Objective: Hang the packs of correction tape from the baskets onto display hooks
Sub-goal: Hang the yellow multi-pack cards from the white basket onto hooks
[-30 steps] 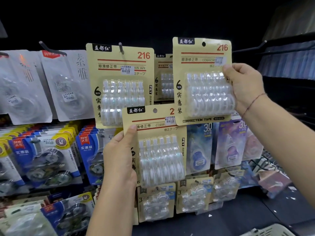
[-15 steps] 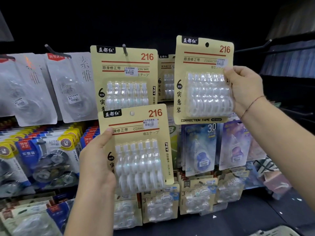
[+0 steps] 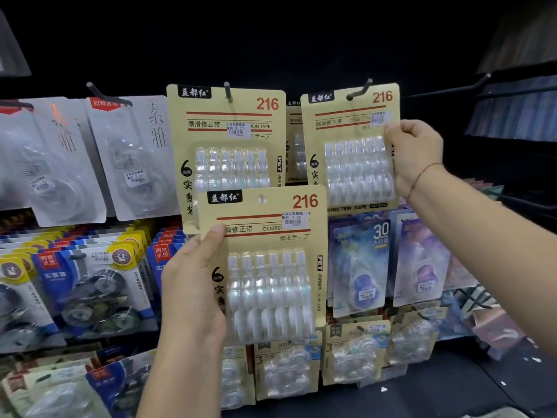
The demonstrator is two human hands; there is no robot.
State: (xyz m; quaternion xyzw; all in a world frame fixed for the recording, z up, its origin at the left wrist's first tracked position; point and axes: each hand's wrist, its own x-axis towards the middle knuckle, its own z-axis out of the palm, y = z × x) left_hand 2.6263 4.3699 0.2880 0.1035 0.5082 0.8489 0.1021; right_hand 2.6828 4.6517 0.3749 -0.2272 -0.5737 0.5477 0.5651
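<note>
Holds a pack (image 3: 265,267) by its left edge with the left hand (image 3: 193,285), forearm up from the bottom edge, thumb flat on the card front, fingers hidden behind. Keeps it upright, low and central, overlapping the foot of a hung pack (image 3: 229,140). Pinches a second pack (image 3: 352,149) by its right edge with the right hand (image 3: 417,158), forearm in from the right, thumb on the front, fingers curled behind. Holds that one higher and slightly tilted, hole at the tip of a hook (image 3: 358,90); cannot tell whether threaded on. Hands well apart. Both on tan cards: red "216" top right, black brand tag top left, red stripes, white price sticker, clear blister over six tapes side by side.
</note>
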